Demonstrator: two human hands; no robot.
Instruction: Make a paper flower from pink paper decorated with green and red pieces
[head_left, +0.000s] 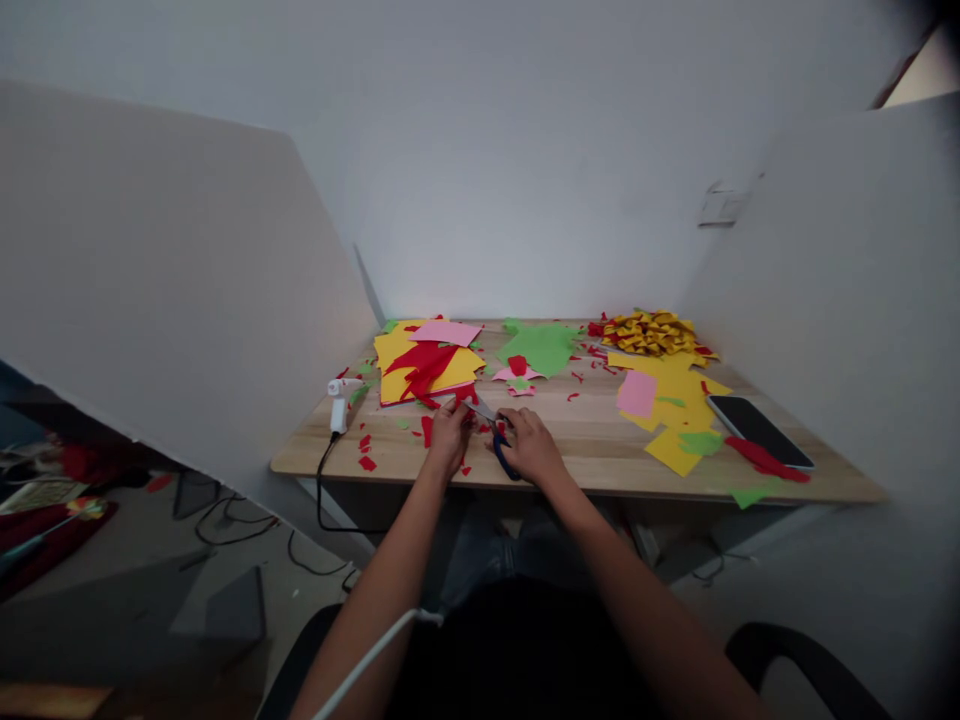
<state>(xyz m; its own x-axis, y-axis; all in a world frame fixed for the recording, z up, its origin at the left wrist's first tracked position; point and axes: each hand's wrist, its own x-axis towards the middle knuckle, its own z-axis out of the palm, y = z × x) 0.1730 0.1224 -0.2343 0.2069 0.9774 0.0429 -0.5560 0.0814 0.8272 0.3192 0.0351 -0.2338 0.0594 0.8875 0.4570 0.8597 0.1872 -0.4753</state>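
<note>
Near the table's front edge, my right hand [529, 443] grips a pair of scissors [502, 455] by their dark blue handles. The blades point left toward my left hand [450, 437]. Its fingers are pinched on a small piece of red felt [466, 393] at the blade tips. Just beyond my left hand lie yellow sheets [397, 350] with a larger red felt piece [431, 365] and a pink sheet [448, 332] on top. Small red scraps [367, 463] are scattered around both hands.
A white glue gun [339, 408] with a black cord stands at the left edge. Green felt [544, 347] lies at the back middle. Several yellow and red folded pieces [651, 333] are heaped back right, behind yellow offcuts [682, 400]. A phone [759, 430] lies far right. Partition panels flank the table.
</note>
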